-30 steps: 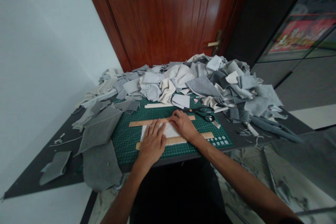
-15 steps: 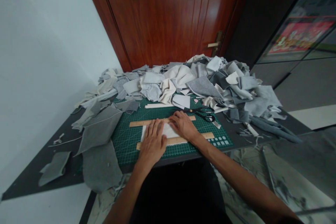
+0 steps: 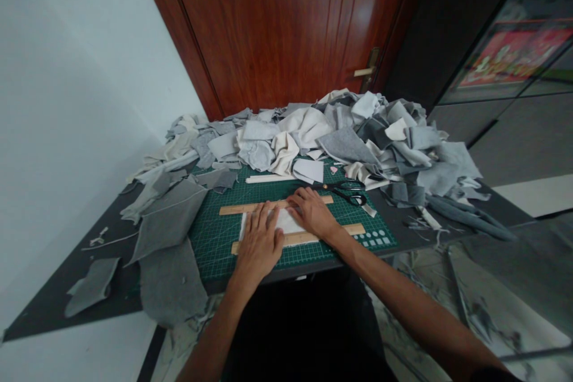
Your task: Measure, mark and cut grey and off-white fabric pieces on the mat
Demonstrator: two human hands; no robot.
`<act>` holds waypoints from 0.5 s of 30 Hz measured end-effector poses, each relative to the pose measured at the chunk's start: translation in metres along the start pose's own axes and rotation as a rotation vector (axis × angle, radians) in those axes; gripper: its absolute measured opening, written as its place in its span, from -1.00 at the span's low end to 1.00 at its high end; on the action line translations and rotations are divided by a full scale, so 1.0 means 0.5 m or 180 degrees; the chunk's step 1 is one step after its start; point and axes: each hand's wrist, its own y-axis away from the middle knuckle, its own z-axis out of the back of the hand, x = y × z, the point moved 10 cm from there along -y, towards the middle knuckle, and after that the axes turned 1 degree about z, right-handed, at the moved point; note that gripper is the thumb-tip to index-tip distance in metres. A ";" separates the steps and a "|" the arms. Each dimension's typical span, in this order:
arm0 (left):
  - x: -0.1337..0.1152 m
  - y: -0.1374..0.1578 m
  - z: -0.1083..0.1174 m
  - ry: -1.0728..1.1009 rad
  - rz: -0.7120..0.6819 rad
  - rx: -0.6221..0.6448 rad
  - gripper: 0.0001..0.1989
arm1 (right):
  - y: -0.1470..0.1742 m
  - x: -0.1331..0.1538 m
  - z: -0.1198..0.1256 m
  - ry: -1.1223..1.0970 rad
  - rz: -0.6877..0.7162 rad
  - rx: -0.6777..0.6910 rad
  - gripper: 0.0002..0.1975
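Observation:
A piece of white cloth (image 3: pixel 286 224) lies on the green cutting mat (image 3: pixel 213 253), with one wooden ruler (image 3: pixel 235 210) along its far edge and a second wooden ruler (image 3: pixel 353 230) along its near edge. My left hand (image 3: pixel 261 240) lies flat over the cloth's left part, across the near ruler, its fingertips reaching the far one. My right hand (image 3: pixel 312 213) rests farther right, its slightly bent fingers pressing down on the far ruler and the cloth beside it. Black-handled scissors (image 3: pixel 351 197) lie just beyond my right hand.
Heaped grey and white fabric scraps (image 3: pixel 304 125) line the back of the dark table (image 3: pixel 49 295). Grey cloth pieces (image 3: pixel 172 283) hang over the front edge at left. A pale strip (image 3: pixel 268 179) and light grey pieces (image 3: pixel 308 171) lie on the mat. A wooden door (image 3: pixel 286 30) stands behind.
Both hands stay in nearly the same place on the rulers and cloth. The view has shifted very slightly; nothing has been picked up or let go.

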 end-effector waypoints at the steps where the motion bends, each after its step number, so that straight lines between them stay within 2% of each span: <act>1: 0.000 0.000 0.002 0.0002 0.0015 0.0003 -0.45 | 0.000 0.000 0.000 -0.0017 -0.0005 -0.0006 -0.78; 10: -0.007 -0.004 0.028 0.0129 0.0036 -0.0032 -0.47 | 0.000 0.002 -0.001 -0.0101 0.0087 -0.0144 -0.79; 15: -0.014 -0.005 0.044 0.0189 -0.0010 -0.0108 -0.51 | 0.001 0.009 0.004 -0.0257 0.0202 -0.0084 -0.82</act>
